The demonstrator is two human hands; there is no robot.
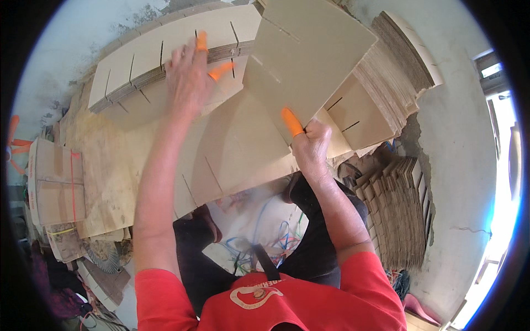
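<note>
My left hand [187,77], slightly blurred, lies over the near edge of a long stack of slotted cardboard strips [149,47] at the back left. Its fingers are stretched out, with orange finger covers on the index finger and the thumb, which stand apart. My right hand [313,144] is closed on the near edge of a large slotted cardboard sheet [314,47], tilted up to the right. An orange cover on the right thumb presses on its face; the other fingers are curled. More slotted sheets [232,146] lie flat below and between my hands.
A wooden tabletop [107,165] lies under the sheets. Cardboard stacks [386,77] rise at the right by the wall, with another tall stack [395,209] lower down. A strapped carton bundle [58,182] is at the left. Coloured straps [281,237] tangle on the floor between my legs.
</note>
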